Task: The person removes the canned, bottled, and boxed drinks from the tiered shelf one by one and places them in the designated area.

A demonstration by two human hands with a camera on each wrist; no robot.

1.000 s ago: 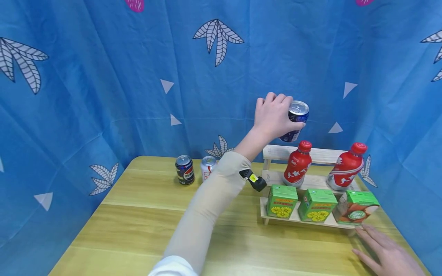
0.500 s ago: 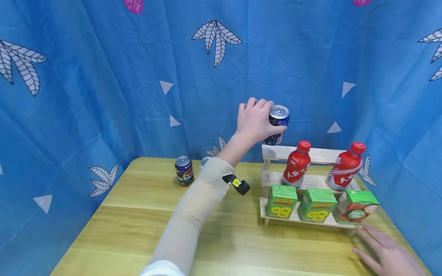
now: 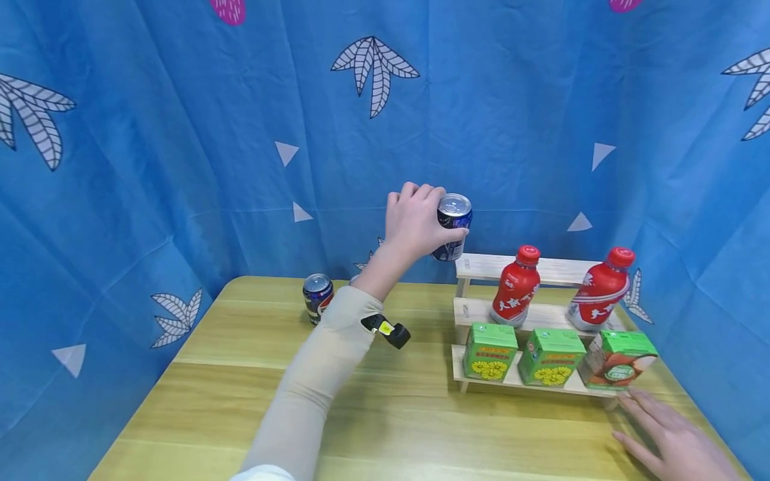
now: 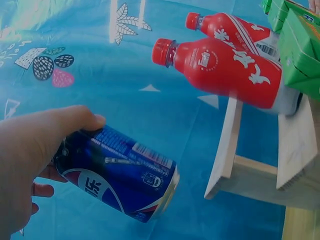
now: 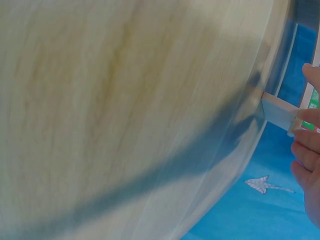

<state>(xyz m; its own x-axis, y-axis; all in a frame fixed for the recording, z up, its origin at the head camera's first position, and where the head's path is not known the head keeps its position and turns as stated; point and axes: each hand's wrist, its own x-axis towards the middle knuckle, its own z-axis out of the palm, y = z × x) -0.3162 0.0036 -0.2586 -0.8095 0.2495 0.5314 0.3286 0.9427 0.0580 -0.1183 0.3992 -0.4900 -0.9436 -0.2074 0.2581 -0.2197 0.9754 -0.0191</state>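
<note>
My left hand [image 3: 416,217] grips a dark blue soda can [image 3: 454,220] by its side, raised in the air just left of the wooden rack's [image 3: 556,270] top tier. In the left wrist view the can [image 4: 117,172] shows its blue label, with the thumb along one side. My right hand [image 3: 674,434] lies low at the rack's right front corner, fingers stretched out, fingertips at or touching its lower edge. Two red bottles [image 3: 517,287] stand on the rack's middle tier. Green drink cartons [image 3: 552,359] line the bottom tier.
Another dark blue can [image 3: 317,297] stands on the wooden table [image 3: 198,401] at the back left. Beside it, one more can is almost wholly hidden behind the left forearm. A blue curtain [image 3: 511,133] hangs around the table.
My left hand has moved left and slightly down with the soda can, away from above the rack. The forearm now covers more of the cans at the back. My right hand stays in place.
</note>
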